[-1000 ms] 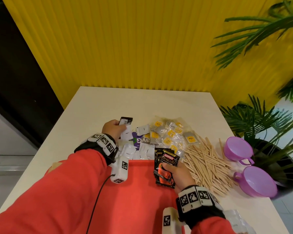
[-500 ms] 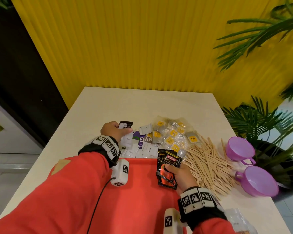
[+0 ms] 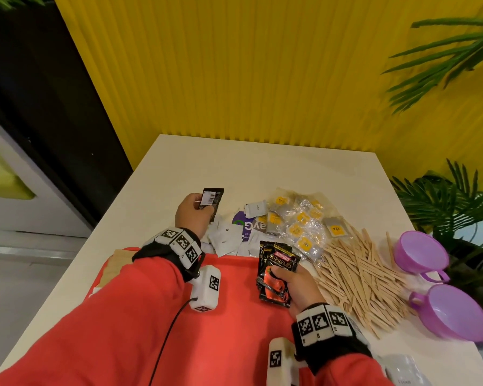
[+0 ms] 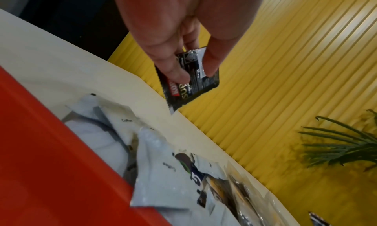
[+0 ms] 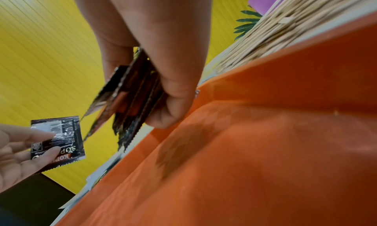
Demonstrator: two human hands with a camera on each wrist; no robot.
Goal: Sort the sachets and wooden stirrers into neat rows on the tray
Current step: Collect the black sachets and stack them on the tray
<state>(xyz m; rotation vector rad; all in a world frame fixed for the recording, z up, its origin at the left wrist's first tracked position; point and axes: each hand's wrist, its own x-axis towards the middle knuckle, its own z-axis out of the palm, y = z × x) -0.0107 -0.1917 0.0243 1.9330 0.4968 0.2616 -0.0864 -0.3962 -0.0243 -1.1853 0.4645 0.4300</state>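
Note:
My left hand (image 3: 195, 211) pinches a single black coffee sachet (image 3: 212, 200) above the table, beyond the far left corner of the red tray (image 3: 234, 330); the left wrist view shows thumb and finger on that sachet (image 4: 190, 81). My right hand (image 3: 293, 285) grips a stack of black coffee sachets (image 3: 276, 274) upright over the tray's far edge, and this stack (image 5: 130, 100) shows fanned in the right wrist view. White sachets (image 3: 226, 238), clear tea sachets with yellow labels (image 3: 299, 218) and a heap of wooden stirrers (image 3: 360, 280) lie on the table beyond and right of the tray.
Two purple cups (image 3: 424, 252) (image 3: 455, 313) stand at the table's right edge beside a potted plant (image 3: 457, 201). A yellow ribbed wall (image 3: 234, 65) backs the cream table (image 3: 262, 160). A brown paper piece (image 3: 117, 263) lies at the tray's left corner.
My left hand has lifted the single black sachet slightly up and away from the white sachets. The right hand keeps the stack in about the same place.

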